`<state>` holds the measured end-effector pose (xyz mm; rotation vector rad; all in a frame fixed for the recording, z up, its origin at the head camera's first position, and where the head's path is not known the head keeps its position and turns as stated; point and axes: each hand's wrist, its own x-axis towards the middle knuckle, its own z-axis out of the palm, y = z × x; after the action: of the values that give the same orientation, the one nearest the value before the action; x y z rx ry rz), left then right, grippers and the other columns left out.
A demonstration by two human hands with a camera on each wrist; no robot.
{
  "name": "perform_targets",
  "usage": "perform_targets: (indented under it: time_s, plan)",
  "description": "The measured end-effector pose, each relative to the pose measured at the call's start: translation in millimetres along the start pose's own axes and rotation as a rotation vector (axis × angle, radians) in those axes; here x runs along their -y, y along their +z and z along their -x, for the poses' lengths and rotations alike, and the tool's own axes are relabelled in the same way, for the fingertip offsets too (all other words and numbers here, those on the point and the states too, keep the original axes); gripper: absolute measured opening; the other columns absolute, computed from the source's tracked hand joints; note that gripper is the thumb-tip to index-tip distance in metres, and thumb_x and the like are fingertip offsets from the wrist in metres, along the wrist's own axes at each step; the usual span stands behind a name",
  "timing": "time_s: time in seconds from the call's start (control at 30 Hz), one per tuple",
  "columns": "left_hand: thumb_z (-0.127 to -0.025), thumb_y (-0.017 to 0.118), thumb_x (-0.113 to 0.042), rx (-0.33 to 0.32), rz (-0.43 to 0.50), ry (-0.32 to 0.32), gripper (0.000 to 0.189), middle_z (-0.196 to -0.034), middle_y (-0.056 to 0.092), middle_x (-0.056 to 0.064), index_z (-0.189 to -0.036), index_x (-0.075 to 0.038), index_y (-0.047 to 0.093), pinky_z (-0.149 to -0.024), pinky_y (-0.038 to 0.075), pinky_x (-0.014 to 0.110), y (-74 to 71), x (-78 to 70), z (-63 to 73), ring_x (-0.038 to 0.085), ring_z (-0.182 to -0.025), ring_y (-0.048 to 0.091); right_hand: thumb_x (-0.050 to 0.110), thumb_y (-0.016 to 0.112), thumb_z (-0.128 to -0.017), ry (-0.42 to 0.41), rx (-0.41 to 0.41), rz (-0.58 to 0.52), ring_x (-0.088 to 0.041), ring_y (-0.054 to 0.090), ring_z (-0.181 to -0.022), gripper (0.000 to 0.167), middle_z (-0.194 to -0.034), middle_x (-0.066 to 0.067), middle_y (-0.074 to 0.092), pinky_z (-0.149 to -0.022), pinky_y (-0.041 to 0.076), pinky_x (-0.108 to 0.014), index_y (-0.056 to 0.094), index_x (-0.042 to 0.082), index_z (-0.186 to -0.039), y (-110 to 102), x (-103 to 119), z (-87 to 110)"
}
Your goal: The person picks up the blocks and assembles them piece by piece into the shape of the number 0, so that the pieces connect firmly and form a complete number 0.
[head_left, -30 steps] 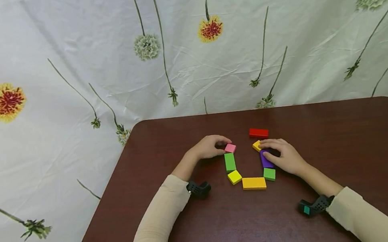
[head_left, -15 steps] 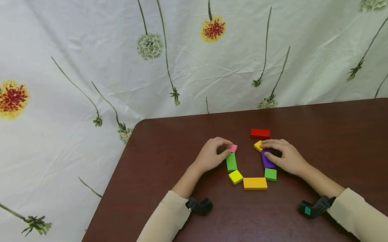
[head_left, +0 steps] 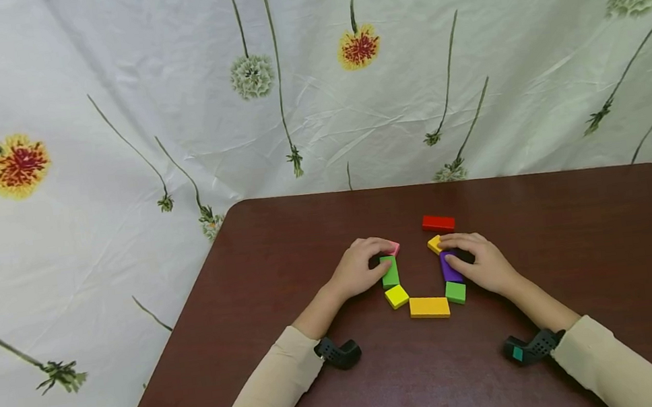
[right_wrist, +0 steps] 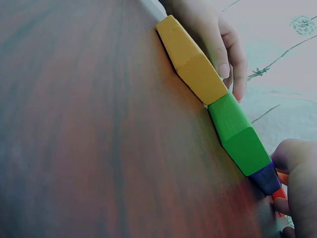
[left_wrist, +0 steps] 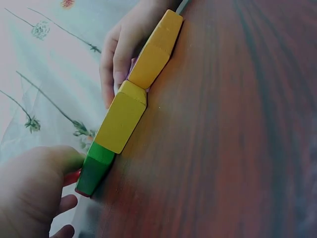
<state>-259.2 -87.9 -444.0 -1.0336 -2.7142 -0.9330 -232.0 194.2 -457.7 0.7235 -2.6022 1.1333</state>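
My left hand (head_left: 358, 269) reaches over the left side of a U of coloured wooden blocks. Its thumb tip touches the long green block (head_left: 390, 278), and its fingertips lie at the pink block (head_left: 395, 248), mostly covered by them. Opposite, my right hand (head_left: 485, 264) has its thumb on the purple block (head_left: 449, 271) and its fingertips at a small yellow block (head_left: 433, 244). Both hands' fingers look fairly straight. A yellow block (head_left: 397, 297), a long orange-yellow block (head_left: 429, 307) and a green block (head_left: 456, 292) form the near side.
Beyond the right arm of the U lies a red block (head_left: 438, 222), apart from the others. The brown table (head_left: 522, 206) has its far edge before a white flower-print cloth (head_left: 314, 103). Each wrist wears a dark band, the left (head_left: 338, 353) and the right (head_left: 533, 346).
My left hand has shifted nearer and right; its thumb has gone from the pink block to the green one. The pink block has edged towards the green block. The right hand stays put.
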Motion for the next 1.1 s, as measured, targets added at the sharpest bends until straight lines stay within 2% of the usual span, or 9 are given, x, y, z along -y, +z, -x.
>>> perform_targets:
  time_s: [0.23, 0.53, 0.83, 1.1]
  plan:
    - [-0.096, 0.061, -0.019, 0.018, 0.002, -0.033, 0.034, -0.13, 0.06, 0.005, -0.128, -0.008, 0.063, -0.101, 0.039, 0.041, -2.2, 1.4, 0.4, 0.025, -0.118, 0.052, 0.008, 0.065, -0.092, -0.01, 0.006, 0.002, -0.039, 0.05, -0.117, 0.028, -0.131, -0.019, 0.058, -0.096, 0.038, -0.059, 0.068, 0.003, -0.12, -1, 3, -2.6]
    - [-0.096, 0.061, -0.02, 0.032, 0.013, -0.035, 0.034, -0.13, 0.059, 0.005, -0.128, -0.009, 0.063, -0.102, 0.038, 0.043, -0.8, 5.0, 0.6, 0.025, -0.12, 0.051, 0.009, 0.065, -0.092, -0.005, 0.009, 0.004, -0.039, 0.048, -0.119, 0.028, -0.131, -0.018, 0.058, -0.097, 0.037, -0.06, 0.068, 0.003, -0.12, 1, 0, -2.3]
    - [-0.097, 0.06, -0.021, 0.035, 0.007, -0.046, 0.034, -0.131, 0.059, 0.004, -0.129, -0.009, 0.063, -0.102, 0.039, 0.043, -1.3, 4.3, 1.3, 0.026, -0.12, 0.051, 0.01, 0.067, -0.091, 0.07, -0.034, -0.094, -0.04, 0.046, -0.12, 0.03, -0.128, -0.019, 0.059, -0.098, 0.035, -0.062, 0.067, 0.001, -0.119, -4, 3, -12.2]
    - [-0.097, 0.06, -0.02, 0.038, 0.011, -0.026, 0.034, -0.131, 0.059, 0.005, -0.128, -0.008, 0.063, -0.102, 0.039, 0.041, 0.4, 3.5, 0.2, 0.026, -0.12, 0.051, 0.012, 0.065, -0.093, 0.112, 0.0, 0.044, -0.043, 0.045, -0.117, 0.033, -0.129, -0.024, 0.057, -0.096, 0.035, -0.063, 0.063, -0.003, -0.122, -15, 3, -38.4]
